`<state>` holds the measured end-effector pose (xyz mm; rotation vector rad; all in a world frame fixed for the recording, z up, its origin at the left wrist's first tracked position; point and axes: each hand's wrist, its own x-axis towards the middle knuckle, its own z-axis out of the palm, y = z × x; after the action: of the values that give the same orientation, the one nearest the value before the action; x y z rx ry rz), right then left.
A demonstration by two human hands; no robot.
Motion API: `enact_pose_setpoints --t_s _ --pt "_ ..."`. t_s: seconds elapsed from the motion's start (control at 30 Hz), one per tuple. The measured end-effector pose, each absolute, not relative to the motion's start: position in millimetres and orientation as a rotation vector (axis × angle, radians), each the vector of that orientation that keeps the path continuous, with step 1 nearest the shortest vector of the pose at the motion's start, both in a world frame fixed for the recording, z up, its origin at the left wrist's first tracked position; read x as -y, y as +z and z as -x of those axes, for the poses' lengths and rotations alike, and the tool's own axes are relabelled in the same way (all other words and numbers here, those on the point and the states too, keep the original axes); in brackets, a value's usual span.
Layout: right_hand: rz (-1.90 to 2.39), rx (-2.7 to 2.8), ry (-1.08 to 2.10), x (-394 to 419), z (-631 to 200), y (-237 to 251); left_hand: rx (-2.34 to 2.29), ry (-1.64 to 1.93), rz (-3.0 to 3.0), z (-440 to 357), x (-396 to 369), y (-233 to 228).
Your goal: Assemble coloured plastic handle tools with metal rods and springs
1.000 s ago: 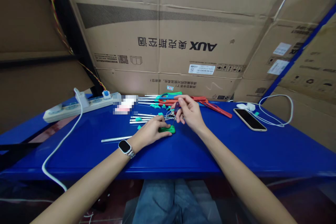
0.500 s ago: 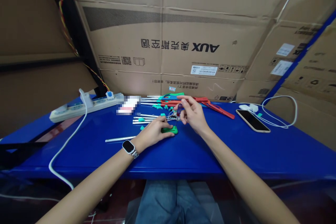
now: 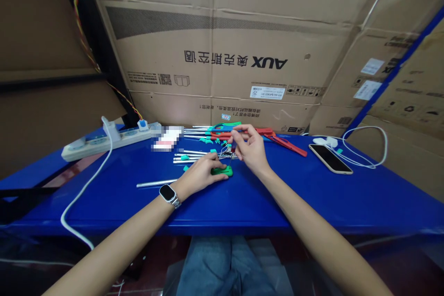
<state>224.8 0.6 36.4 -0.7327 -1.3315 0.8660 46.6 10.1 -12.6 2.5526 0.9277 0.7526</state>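
My left hand (image 3: 204, 169) is closed on a green plastic handle (image 3: 227, 171) and presses it against the blue table. Above it, my right hand (image 3: 250, 148) pinches a small screwdriver (image 3: 231, 161). Its thin shaft points down at the green piece, and most of its handle is hidden by my fingers. I cannot make out whether the tip sits in the plastic. Just behind lie thin white wires (image 3: 226, 151) and several silver metal rods (image 3: 192, 153) with small green clips (image 3: 185, 157). Another rod (image 3: 156, 183) lies left of my left hand.
Red long-handled pieces (image 3: 289, 144) lie at the back beside more rods. A phone (image 3: 330, 159) and a white cable (image 3: 384, 148) are on the right. At the left stands a power strip (image 3: 93, 142). A cardboard wall (image 3: 236, 32) closes off the back.
My right hand has tipped slightly, so less of the screwdriver's handle shows. My left hand keeps the green handle in place. The whole view has shifted a little.
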Motion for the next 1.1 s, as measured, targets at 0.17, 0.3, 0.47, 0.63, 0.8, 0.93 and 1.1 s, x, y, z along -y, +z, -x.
enact_pose_setpoints --t_s 0.17,0.3,0.47,0.63,0.8,0.93,1.1 --pt "0.745 1.475 0.956 2 -232 42 -0.928 0.752 -2.545 -46 -10 -13" --pt "0.824 1.439 0.976 -3 -235 47 -0.936 0.753 -2.535 -46 -10 -14" --pt "0.81 1.355 0.933 -7 -232 41 -0.923 0.761 -2.523 -47 -10 -13" --pt "0.727 1.472 1.0 -1 -238 40 -0.934 0.763 -2.521 -47 -9 -12" --pt "0.766 1.567 1.06 -1 -244 51 -0.937 0.754 -2.52 -47 -9 -12" --pt "0.775 1.487 1.027 -6 -237 51 -0.944 0.759 -2.511 -47 -8 -11" --pt "0.77 1.426 0.969 -8 -231 44 -0.945 0.759 -2.517 -47 -7 -10"
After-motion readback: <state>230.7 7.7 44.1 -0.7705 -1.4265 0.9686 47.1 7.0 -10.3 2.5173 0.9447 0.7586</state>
